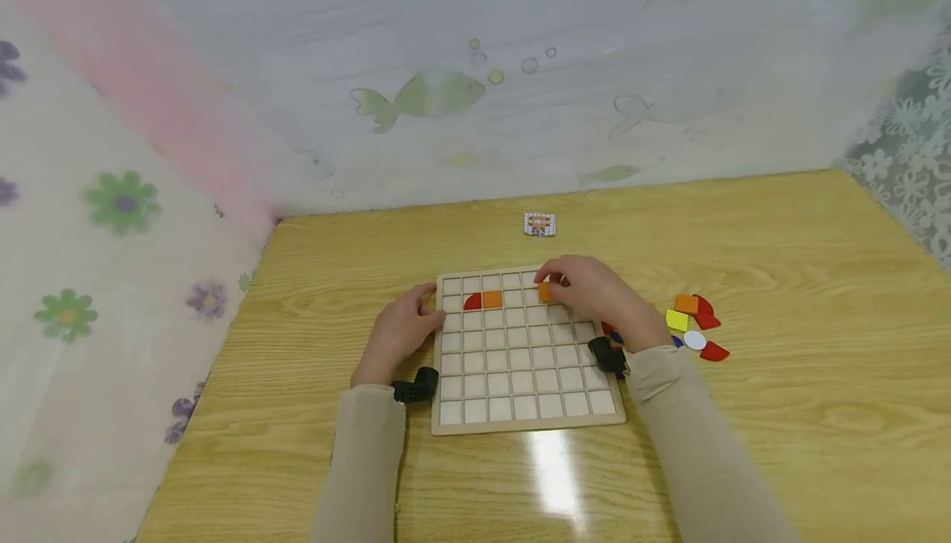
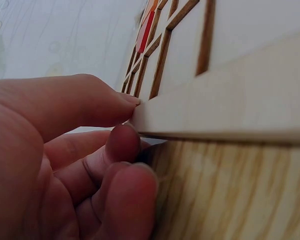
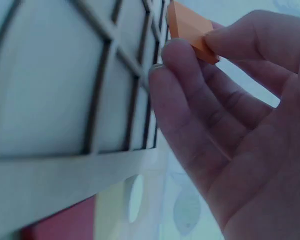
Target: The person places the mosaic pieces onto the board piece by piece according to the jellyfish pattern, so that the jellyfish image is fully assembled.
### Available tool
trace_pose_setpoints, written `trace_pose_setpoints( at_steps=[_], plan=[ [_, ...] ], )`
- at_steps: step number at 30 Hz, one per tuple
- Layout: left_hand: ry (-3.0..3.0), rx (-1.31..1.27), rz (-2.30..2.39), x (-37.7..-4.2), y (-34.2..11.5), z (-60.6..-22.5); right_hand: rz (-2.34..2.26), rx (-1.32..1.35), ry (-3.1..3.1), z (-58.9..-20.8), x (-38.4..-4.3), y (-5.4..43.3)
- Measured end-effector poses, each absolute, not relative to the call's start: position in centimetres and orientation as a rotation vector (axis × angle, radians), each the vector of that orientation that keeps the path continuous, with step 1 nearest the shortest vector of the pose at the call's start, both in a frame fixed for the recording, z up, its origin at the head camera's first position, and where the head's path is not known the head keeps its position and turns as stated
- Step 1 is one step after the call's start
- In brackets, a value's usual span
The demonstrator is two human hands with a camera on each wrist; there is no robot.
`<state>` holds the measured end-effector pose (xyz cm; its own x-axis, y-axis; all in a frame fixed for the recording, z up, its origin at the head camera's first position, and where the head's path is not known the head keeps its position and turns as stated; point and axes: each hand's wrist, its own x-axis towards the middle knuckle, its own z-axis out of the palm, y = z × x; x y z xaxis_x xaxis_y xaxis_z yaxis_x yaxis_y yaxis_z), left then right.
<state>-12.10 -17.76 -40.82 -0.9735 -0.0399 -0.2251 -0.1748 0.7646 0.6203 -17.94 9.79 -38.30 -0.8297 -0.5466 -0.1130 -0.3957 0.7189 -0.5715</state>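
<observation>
A wooden grid board (image 1: 528,429) lies on the table with a red quarter-circle tile (image 1: 473,302) and an orange square tile (image 1: 493,299) side by side in its second row. At the board's left edge, my left hand (image 1: 401,330) grips the rim; its thumb (image 2: 97,100) is on the top face and the fingers are curled beside the edge. Between thumb and fingertips, my right hand (image 1: 594,291) pinches another orange square tile (image 3: 192,27), held tilted over the upper right cells. Part of the board's right side is hidden under my right wrist.
Right of the board lies a loose group of tiles: an orange square (image 1: 687,304), a yellow square (image 1: 677,320), a white round one (image 1: 695,340) and several red ones. A small printed pattern card (image 1: 539,224) is behind the board. A patterned wall covering (image 1: 416,155) rises at the table's back.
</observation>
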Motion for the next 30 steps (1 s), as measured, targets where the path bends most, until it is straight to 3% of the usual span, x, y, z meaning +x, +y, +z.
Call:
trace_pose_setpoints(
  at_steps=[30],
  plan=[
    [2.767, -0.190, 1.004, -12.0, -17.6, -40.8, -0.763, -0.876, 2.664, -38.9, -18.1, 6.5]
  ],
)
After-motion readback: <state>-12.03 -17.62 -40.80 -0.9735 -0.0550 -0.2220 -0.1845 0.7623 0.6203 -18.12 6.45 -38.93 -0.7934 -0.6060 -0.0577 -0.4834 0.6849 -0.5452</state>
